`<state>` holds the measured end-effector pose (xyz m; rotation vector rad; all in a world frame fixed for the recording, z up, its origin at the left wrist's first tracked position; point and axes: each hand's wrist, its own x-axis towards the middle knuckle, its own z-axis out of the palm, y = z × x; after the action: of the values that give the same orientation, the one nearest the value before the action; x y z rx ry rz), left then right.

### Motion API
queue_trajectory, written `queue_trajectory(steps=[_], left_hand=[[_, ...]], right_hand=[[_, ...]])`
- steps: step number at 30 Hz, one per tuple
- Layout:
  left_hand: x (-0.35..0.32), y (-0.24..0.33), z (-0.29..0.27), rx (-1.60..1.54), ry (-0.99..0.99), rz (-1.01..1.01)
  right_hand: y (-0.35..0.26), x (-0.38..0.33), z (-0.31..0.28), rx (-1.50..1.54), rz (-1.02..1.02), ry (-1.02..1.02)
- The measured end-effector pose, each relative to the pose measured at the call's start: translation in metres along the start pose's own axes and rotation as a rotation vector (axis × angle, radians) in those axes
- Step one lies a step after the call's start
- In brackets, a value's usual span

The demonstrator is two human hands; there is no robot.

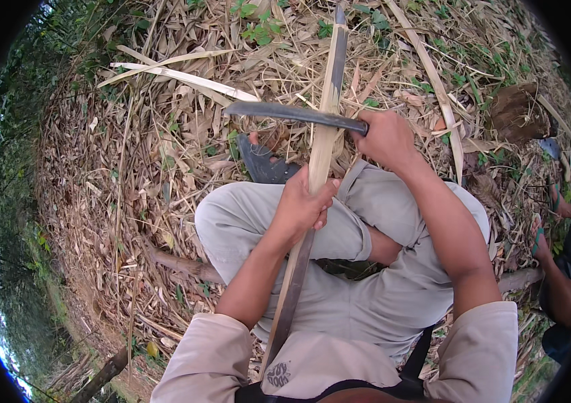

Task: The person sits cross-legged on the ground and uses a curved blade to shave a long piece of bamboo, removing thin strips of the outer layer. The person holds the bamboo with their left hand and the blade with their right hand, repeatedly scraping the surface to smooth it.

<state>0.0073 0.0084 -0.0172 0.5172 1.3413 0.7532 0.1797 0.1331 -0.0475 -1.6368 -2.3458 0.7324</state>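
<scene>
A long split bamboo strip (pixel 326 101) runs from my lap up and away over the leaf-covered ground. My left hand (pixel 302 207) is wrapped around it near its middle, above my bent knee. My right hand (pixel 386 138) grips the handle of a dark machete (pixel 285 111). Its blade lies crosswise to the left and meets the strip just above my left hand. I sit with legs in grey trousers folded, a dark sandal (pixel 262 163) on my foot just left of the strip.
Dry bamboo leaves and husks cover the ground. Pale split strips (pixel 184 77) lie at upper left, another long strip (pixel 433 80) at upper right. A cut stump (pixel 517 111) stands at right. Another person's arm and sandalled foot (pixel 554 228) show at the right edge.
</scene>
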Motion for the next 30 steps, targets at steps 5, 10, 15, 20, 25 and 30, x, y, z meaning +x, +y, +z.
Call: queue_trajectory(steps=[5, 10, 15, 20, 25, 30], left_hand=[[0.001, 0.014, 0.002, -0.012, -0.004, -0.035], [0.0, 0.01, 0.002, -0.05, -0.002, -0.084], [0.001, 0.018, 0.004, -0.037, -0.013, -0.055], [0.001, 0.007, -0.002, -0.006, -0.029, -0.027], [-0.002, 0.011, -0.002, -0.038, 0.004, -0.047], [0.001, 0.001, -0.004, -0.005, -0.042, -0.021]], right_hand=[[-0.003, 0.001, 0.009, 0.022, -0.008, 0.033], [0.009, 0.012, 0.006, -0.025, -0.11, 0.094], [0.001, 0.002, 0.006, 0.038, -0.13, 0.03], [0.019, 0.018, 0.003, 0.063, 0.03, 0.018], [0.003, -0.001, 0.01, -0.005, -0.183, 0.082], [0.016, 0.013, 0.006, -0.113, -0.078, 0.105]])
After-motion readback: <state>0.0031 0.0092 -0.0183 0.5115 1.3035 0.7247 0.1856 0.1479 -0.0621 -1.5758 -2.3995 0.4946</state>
